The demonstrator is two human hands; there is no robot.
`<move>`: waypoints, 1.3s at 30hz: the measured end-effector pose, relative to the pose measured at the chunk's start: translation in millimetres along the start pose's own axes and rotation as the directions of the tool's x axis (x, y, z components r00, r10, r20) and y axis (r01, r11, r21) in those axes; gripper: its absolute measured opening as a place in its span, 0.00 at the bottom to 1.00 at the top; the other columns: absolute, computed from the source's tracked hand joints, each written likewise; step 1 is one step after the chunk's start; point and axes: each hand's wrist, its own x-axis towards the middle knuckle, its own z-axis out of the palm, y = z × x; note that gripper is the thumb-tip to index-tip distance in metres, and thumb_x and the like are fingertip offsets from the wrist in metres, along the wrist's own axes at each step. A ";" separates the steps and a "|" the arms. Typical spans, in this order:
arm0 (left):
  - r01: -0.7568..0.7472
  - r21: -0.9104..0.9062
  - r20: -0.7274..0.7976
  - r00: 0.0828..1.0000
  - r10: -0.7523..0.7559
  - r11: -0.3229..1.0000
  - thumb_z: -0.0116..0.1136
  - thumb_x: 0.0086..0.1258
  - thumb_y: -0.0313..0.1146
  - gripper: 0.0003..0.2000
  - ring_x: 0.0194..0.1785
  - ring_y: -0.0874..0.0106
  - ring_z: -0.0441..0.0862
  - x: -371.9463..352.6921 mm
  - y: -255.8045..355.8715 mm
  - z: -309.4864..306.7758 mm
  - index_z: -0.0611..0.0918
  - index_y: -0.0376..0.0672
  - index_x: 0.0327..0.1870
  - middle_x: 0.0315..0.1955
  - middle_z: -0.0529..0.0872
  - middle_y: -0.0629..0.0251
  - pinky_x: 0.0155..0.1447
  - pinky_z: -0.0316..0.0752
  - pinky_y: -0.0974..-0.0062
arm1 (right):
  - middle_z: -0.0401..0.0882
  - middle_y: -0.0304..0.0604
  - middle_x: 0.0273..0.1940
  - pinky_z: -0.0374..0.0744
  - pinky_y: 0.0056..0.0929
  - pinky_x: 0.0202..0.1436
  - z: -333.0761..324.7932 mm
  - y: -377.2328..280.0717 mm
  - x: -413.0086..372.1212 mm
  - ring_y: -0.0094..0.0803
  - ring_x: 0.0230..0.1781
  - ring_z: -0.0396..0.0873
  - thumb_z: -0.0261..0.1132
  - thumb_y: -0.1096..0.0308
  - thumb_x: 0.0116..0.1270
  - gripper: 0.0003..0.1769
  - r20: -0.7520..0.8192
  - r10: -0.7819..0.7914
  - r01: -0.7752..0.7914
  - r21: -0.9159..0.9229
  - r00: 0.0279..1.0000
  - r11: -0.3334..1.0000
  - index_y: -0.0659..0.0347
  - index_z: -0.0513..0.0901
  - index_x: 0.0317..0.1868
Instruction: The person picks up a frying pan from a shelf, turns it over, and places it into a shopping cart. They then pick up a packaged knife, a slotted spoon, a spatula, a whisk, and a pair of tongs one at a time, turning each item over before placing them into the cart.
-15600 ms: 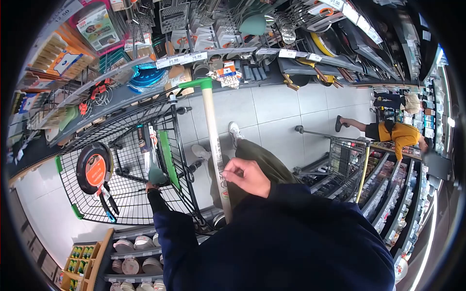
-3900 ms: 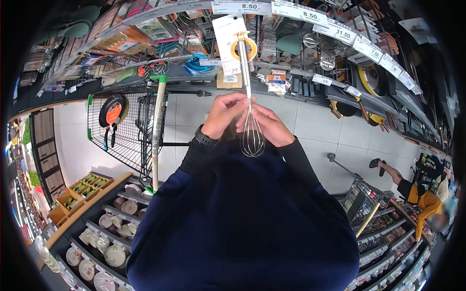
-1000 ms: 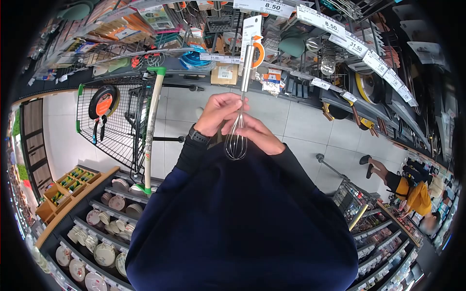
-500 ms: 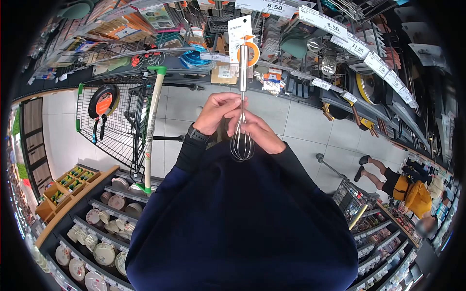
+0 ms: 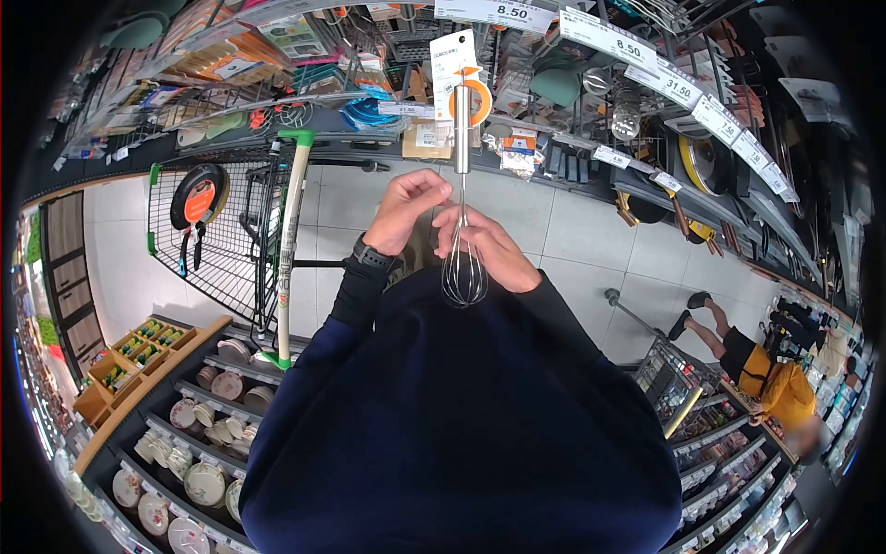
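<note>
1. We hold the whisk [image 5: 462,268] upright before our chest, wire head down and tagged handle up.
2. Our left hand [image 5: 403,208] pinches its neck, and our right hand [image 5: 489,247] is closed on the wires just below.
3. We judge this an inspecting step. Any next move calls for one firm grip on the handle.

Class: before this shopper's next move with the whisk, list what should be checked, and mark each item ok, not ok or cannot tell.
1. Right hand grips the whisk at its wires: ok.
2. Left hand touches the whisk: cannot tell.
3. Whisk held upright, label card at its top end: ok.
4. Shopping cart stands on the left-arm side, probably within reach: ok.
5. Other person stands well apart from both hands: ok.
</note>
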 end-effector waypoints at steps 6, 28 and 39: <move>-0.004 -0.015 0.114 0.993 0.005 1.000 0.60 0.75 0.30 0.06 0.37 0.82 0.76 1.1 -2.3 -4.9 0.83 0.38 0.39 0.32 0.81 0.71 0.45 0.70 0.81 | 0.73 0.39 0.40 0.74 0.29 0.56 -4.0 -1.2 -0.2 0.27 0.44 0.76 0.42 0.75 0.73 0.18 -0.021 0.002 -0.002 -0.004 1.000 1.000 0.65 0.73 0.57; -0.121 0.223 0.098 0.990 0.101 0.967 0.59 0.73 0.25 0.07 0.43 0.77 0.82 -8.1 18.7 26.5 0.84 0.31 0.46 0.45 0.85 0.62 0.49 0.78 0.77 | 0.76 0.35 0.38 0.69 0.23 0.34 -18.3 19.9 10.6 0.17 0.31 0.66 0.69 0.67 0.70 0.14 -0.249 -0.248 0.137 -0.392 0.936 0.910 0.68 0.82 0.51; -0.038 0.236 -0.013 0.999 0.042 0.971 0.57 0.76 0.28 0.06 0.45 0.79 0.82 -12.5 21.6 6.1 0.83 0.35 0.45 0.40 0.87 0.66 0.51 0.76 0.80 | 0.77 0.39 0.46 0.78 0.25 0.54 -13.2 20.0 16.6 0.21 0.45 0.79 0.71 0.67 0.69 0.17 -0.210 -0.276 0.184 -0.372 0.938 0.910 0.67 0.81 0.53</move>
